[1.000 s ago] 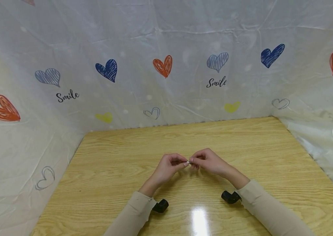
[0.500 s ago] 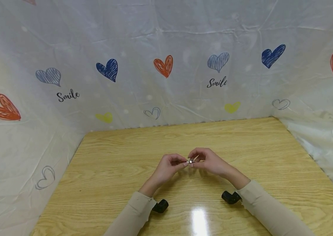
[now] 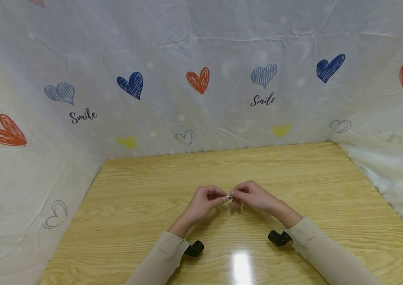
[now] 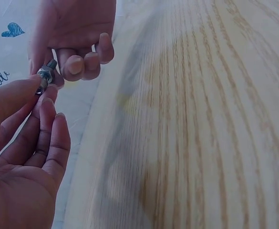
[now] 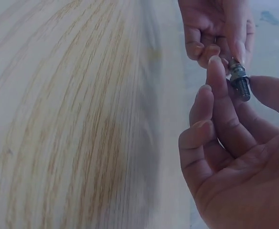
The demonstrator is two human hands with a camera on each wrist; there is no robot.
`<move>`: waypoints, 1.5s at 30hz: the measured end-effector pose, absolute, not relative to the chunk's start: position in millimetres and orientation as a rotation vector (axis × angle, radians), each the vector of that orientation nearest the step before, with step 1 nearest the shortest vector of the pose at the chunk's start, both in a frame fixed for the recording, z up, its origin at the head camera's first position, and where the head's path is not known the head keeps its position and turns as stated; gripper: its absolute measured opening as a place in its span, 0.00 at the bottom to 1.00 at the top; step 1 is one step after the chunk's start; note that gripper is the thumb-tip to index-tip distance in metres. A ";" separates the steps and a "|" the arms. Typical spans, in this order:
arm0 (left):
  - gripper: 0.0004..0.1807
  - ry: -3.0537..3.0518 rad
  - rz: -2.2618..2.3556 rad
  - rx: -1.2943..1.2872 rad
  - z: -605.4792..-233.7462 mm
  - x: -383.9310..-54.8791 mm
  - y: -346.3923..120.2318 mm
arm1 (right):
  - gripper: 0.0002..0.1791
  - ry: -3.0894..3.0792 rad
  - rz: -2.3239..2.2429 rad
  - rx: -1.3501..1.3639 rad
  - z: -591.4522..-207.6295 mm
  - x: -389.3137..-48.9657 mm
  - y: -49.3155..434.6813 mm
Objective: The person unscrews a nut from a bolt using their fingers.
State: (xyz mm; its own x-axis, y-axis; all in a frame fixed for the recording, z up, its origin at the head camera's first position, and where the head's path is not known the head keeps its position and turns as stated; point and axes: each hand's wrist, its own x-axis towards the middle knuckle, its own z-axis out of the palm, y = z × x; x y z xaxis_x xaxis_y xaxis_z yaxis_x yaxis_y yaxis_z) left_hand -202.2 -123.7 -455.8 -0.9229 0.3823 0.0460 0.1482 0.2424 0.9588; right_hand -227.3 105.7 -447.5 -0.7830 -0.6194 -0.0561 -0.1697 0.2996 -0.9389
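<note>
While the left hand (image 3: 203, 200) and right hand (image 3: 254, 197) pinch the bolt (image 5: 244, 89), its stiff, probably slick metal should hold best by the nut (image 4: 46, 72).

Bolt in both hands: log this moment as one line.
left hand: pinches bolt | right hand: pinches nut | nut: on bolt | threaded end: toward right hand

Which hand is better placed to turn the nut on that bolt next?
Probably the right hand: its thumb and a finger sit either side of the nut, near the threaded end of the bolt. The left hand pinches the bolt's other end, so it seems better suited to holding steady.
</note>
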 end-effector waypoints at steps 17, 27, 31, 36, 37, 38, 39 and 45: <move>0.08 2.301 1.751 0.486 -455.2 -202.1 -123.0 | 0.10 2.147 -1.579 -0.735 -446.3 -227.6 108.0; 0.08 2.302 1.761 0.475 -454.2 -201.4 -123.0 | 0.17 2.156 -1.561 -0.689 -444.4 -225.8 107.7; 0.08 2.307 1.763 0.484 -454.0 -201.4 -122.3 | 0.20 2.146 -1.528 -0.658 -445.8 -226.6 107.2; 0.08 2.293 1.766 0.480 -454.0 -201.4 -121.5 | 0.20 2.118 -1.535 -0.685 -446.7 -226.8 107.4; 0.08 2.293 1.762 0.477 -454.0 -201.6 -121.4 | 0.19 2.116 -1.532 -0.694 -446.7 -226.9 107.9; 0.08 2.293 1.759 0.475 -454.1 -201.9 -121.2 | 0.18 2.117 -1.531 -0.703 -446.6 -227.2 108.4; 0.08 2.293 1.756 0.473 -454.3 -202.1 -121.1 | 0.17 2.118 -1.529 -0.707 -446.6 -227.5 108.9; 0.07 2.289 1.757 0.462 -455.2 -201.3 -121.5 | 0.10 2.090 -1.570 -0.699 -448.0 -228.0 109.9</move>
State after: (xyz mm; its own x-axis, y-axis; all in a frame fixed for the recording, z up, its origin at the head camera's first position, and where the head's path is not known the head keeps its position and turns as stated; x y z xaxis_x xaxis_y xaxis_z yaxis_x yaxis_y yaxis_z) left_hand -201.3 -121.5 -455.2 -0.9266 0.3756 0.0177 0.1143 0.2365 0.9649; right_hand -228.0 109.9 -448.0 -0.7794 -0.6252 -0.0400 -0.1357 0.2307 -0.9635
